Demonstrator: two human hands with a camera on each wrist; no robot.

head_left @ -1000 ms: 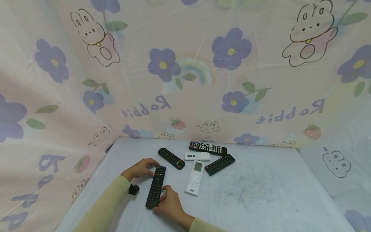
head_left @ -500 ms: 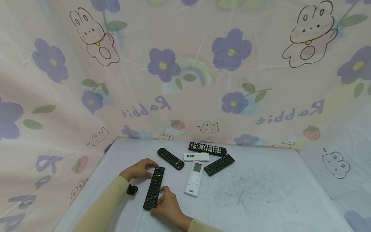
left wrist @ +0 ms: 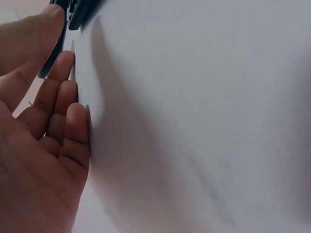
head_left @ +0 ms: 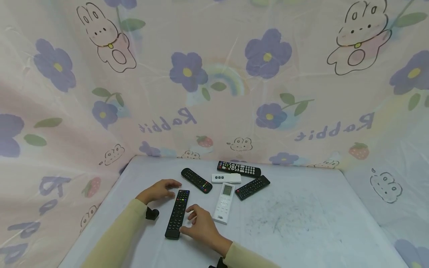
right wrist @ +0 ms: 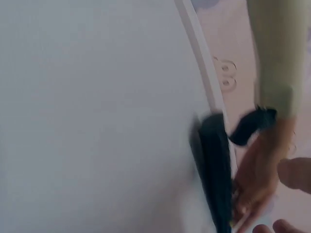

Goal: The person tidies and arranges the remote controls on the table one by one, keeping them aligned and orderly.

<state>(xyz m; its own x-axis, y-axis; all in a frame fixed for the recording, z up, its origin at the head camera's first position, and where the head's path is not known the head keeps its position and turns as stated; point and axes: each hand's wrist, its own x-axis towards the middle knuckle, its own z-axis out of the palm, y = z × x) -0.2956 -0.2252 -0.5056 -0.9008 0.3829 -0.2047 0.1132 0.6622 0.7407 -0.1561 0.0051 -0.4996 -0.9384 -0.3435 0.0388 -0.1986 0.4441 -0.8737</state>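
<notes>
- Head view: a long black remote lies flat on the white surface, between the two hands, buttons up, coloured keys at its far end.
- Head view: left hand beside the far end of that remote, fingers loosely bent. Grip loose, nothing held.
- Head view: right hand at the opposite side, thumb tip at the remote's near end, contact cannot be told; fingers apart from it. Grip loose, nothing held.
- Head view: just beyond, a slanted black remote; to its right, a small white remote and a white remote with a screen.
- Head view: further right, a black remote with pale buttons and a short black remote. Printed cloth behind.
- Left wrist view: bent fingers and thumb near dark edges at top; contact unclear.
- Right wrist view: long black remote blurred; right thumb and fingertips apart from it, lower right.
</notes>
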